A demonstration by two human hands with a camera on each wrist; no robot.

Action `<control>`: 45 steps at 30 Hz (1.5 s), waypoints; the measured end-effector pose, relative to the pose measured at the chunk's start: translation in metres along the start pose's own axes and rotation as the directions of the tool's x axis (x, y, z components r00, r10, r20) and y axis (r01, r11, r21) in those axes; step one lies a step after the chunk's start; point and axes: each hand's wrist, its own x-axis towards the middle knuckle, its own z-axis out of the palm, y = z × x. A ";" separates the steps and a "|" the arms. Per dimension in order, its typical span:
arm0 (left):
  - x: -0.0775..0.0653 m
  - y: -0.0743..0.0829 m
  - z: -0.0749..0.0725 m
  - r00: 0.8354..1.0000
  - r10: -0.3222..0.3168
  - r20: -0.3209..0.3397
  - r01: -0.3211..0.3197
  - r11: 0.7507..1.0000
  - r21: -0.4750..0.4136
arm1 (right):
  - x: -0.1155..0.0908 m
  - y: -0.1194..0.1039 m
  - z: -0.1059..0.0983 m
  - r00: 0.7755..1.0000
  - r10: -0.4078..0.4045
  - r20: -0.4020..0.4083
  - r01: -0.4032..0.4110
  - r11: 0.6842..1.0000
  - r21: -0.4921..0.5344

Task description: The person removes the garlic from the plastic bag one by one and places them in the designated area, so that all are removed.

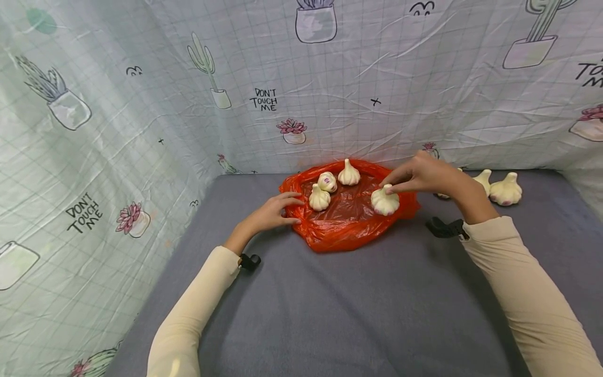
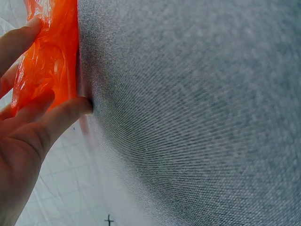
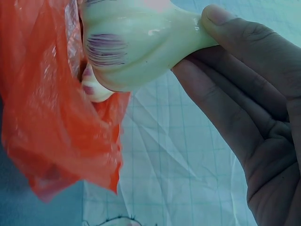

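A red plastic bag (image 1: 336,242) lies spread on the grey cloth, its mouth facing up. Inside it are three garlic bulbs: one at the front left (image 1: 320,199), one behind it (image 1: 327,182) and one at the back (image 1: 349,174). By its neck, my right hand (image 1: 424,175) pinches another garlic bulb (image 1: 384,201) over the bag's right side; the right wrist view shows thumb and fingers on the stem of this bulb (image 3: 136,47). With fingers spread and fairly straight, my left hand (image 1: 270,213) touches the bag's left edge.
Beyond my right wrist, more garlic bulbs (image 1: 506,189) stand on the grey cloth (image 1: 292,314), partly hidden by the hand and forearm. A printed sheet (image 1: 348,68) hangs close behind the bag and along the left side.
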 end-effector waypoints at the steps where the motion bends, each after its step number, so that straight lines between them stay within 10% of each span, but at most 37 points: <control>1: 0.000 0.001 0.000 1.000 0.000 0.000 0.000 1.000 -0.005 | -0.003 -0.001 -0.001 1.000 0.003 -0.009 -0.003 1.000 -0.006; 18: -0.005 0.006 -0.002 0.998 -0.008 -0.056 0.006 0.999 -0.032 | -0.056 -0.007 -0.022 0.980 0.192 -0.053 -0.196 0.977 -0.083; 36: -0.005 0.004 -0.001 0.998 -0.036 -0.058 0.030 0.994 -0.105 | -0.089 0.018 -0.018 0.970 -0.082 -0.229 0.025 0.970 -0.244; 45: -0.002 -0.002 -0.001 0.995 -0.069 -0.071 0.058 0.988 -0.143 | -0.105 0.019 -0.014 0.960 0.023 -0.279 -0.087 0.972 -0.217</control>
